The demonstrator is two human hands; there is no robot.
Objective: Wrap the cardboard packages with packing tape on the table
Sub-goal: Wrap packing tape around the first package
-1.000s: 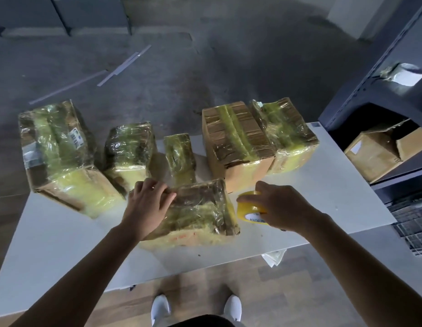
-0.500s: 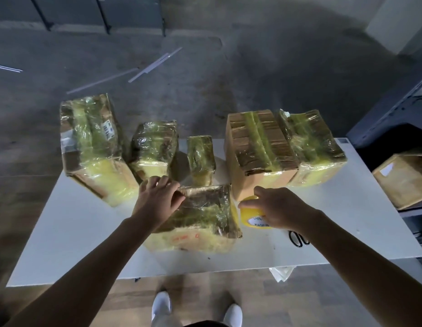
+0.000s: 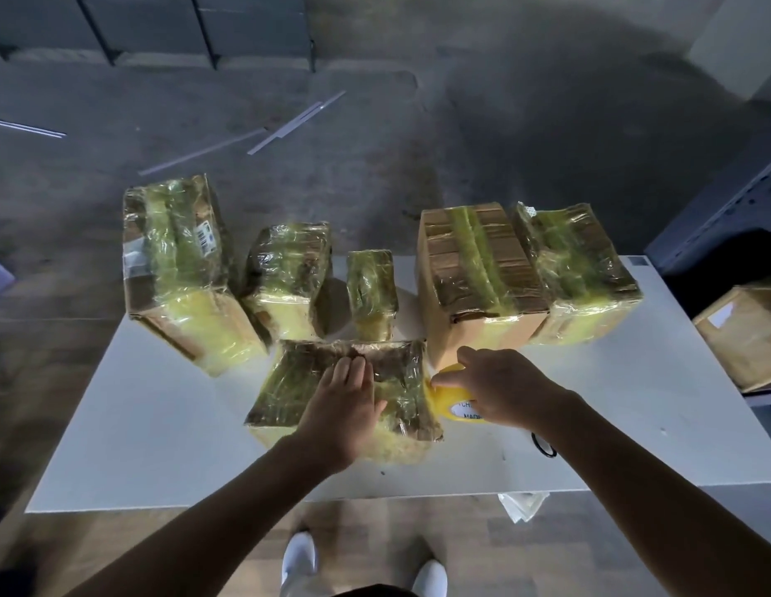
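Note:
A flat cardboard package (image 3: pixel 289 381), wrapped in shiny yellowish tape, lies at the middle of the white table (image 3: pixel 160 424). My left hand (image 3: pixel 343 402) rests flat on its top with the fingers together and stretched out. My right hand (image 3: pixel 500 389) grips a yellow roll of packing tape (image 3: pixel 450 400) pressed against the package's right side. Behind stand several other taped packages: a large one (image 3: pixel 177 269) at the left, a smaller one (image 3: pixel 289 273), a narrow one (image 3: pixel 371 290), a partly taped brown box (image 3: pixel 478 282) and another (image 3: pixel 577 269) at the right.
A black loop, perhaps scissor handles (image 3: pixel 543 445), pokes out from under my right forearm. Dark shelving with a cardboard box (image 3: pixel 745 333) stands at the right. Metal strips (image 3: pixel 289 122) lie on the concrete floor beyond the table. My white shoes (image 3: pixel 300 562) are below the table's near edge.
My left hand has slid from the package's far left corner to the middle of its top and flattened out. The right hand has stayed on the tape roll at the package's right side.

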